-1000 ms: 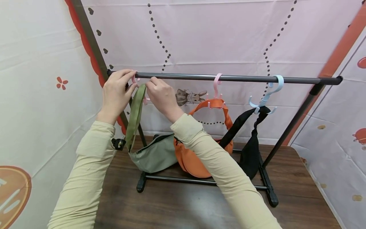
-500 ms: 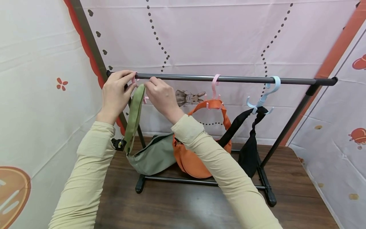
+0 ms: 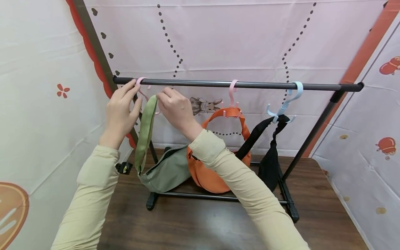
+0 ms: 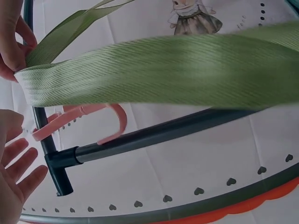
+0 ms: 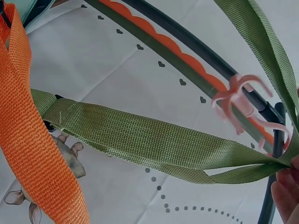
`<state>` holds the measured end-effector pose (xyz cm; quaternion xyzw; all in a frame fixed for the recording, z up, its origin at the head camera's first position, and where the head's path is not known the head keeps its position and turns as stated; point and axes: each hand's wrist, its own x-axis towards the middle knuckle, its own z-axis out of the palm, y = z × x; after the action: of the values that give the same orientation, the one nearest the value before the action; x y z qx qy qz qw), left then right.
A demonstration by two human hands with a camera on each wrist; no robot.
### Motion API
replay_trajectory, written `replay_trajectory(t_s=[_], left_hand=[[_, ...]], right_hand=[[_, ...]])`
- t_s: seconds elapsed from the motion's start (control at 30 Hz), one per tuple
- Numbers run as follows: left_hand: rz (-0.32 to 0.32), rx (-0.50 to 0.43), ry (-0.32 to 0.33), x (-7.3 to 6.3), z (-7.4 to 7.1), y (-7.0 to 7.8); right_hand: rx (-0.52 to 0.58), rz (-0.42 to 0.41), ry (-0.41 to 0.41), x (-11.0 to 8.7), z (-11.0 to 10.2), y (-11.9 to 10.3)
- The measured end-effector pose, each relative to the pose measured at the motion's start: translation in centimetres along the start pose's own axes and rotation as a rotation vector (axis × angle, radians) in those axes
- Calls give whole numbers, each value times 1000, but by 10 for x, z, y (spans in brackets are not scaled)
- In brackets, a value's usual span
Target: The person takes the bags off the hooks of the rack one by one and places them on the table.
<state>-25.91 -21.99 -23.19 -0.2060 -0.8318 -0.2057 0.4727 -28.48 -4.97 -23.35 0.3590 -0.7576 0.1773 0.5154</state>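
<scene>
My right hand (image 3: 176, 107) pinches the top of a green strap (image 3: 145, 135) just below the rail. The strap belongs to a grey-green bag (image 3: 170, 170) that hangs low on the left. A pink hook (image 3: 142, 80) loops over the rail's left end, its prongs showing clearly in the right wrist view (image 5: 238, 100). My left hand (image 3: 120, 116) is beside this hook, fingertips by its top; whether they touch it, I cannot tell. Its fingers (image 4: 21, 163) are extended and hold nothing in the left wrist view. The strap is beside the hook's prongs.
An orange bag (image 3: 207, 175) hangs from a second pink hook (image 3: 231, 93), and a black bag (image 3: 270, 166) from a blue hook (image 3: 292, 100). All hooks ride on a black rail (image 3: 193, 83). The rack stands on a brown wooden table (image 3: 187, 225) between printed cloth walls.
My left hand has let go of the left pink hook, its fingers straightening as it shifts slightly left and down. The right hand keeps its pinch on the strap. The head view has shifted slightly.
</scene>
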Motion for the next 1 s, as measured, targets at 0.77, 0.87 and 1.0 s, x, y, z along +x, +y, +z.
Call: replay_trajectory(t_s=[0.77,0.87,1.0], left_hand=[[-401,-118,-202,-187,8,-10],[-463,-116,-252,-212,12,-8],[-541,-98,-311,-241,16,-6]], right_hand=[[19,6,-36,2,-23,-14],[20,8,-29,2,-25,-16],[30,9,-12,2,-27,-19]])
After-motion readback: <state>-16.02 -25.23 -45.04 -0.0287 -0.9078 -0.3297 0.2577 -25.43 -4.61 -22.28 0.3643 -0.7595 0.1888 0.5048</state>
